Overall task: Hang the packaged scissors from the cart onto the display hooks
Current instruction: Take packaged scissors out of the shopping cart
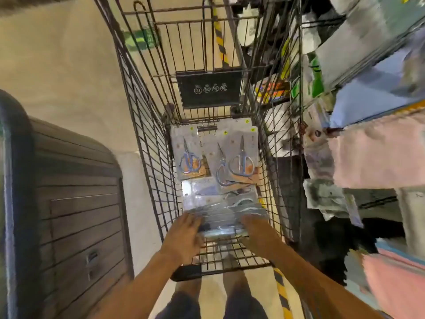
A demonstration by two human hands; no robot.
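A wire shopping cart (149, 143) stands in front of me. Several packaged scissors (240, 157) lie flat on its floor, blue-handled in clear blister cards. A stack of these packs (220, 217) lies at the near end. My left hand (186, 236) rests on the stack's left side, fingers spread over its edge. On the stack's right side lies my right hand (257, 233), fingers curled at the edge. Whether either hand grips the stack is unclear. No display hooks can be made out clearly.
Shelving with hanging goods (326, 196) and pink and blue cloths (379, 153) crowds the right side, close to the cart. A dark wooden cabinet (76, 203) stands at the left. Yellow-black tape (281, 293) marks the beige floor. A black sign plate (209, 89) hangs at the cart's far end.
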